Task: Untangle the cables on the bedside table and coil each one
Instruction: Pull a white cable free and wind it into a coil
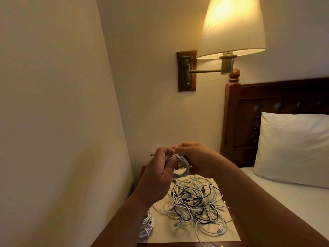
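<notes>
Tangled cables [194,202] in smooth white and black plastic sheathing lie on a matt, cream, paper-like mat [229,234] over a glossy dark wood surface [187,245]. Nearby: pleated cloth lampshade [231,27], dull brass-toned metal arm [204,70], polished carved wooden headboard [267,93], white cloth pillow [292,148].

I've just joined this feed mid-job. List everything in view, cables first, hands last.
tangled cables: count unclear, white, black and pale green, heaped on the mat
coiled cable: one, white, at the mat's left edge
held cable: one, white, looped between both hands above the table
mat: one, cream, on the bedside table
bedside table: one, dark wood, between wall and bed
wall lamp: one, cream shade, lit, above the table
wall plate: one, wood and brass, carrying the lamp arm
headboard: one, dark wood, right
pillow: one, white, against the headboard
bed: one, white sheet, right
left hand: grips the held cable
right hand: fingers curled on the held cable
</notes>
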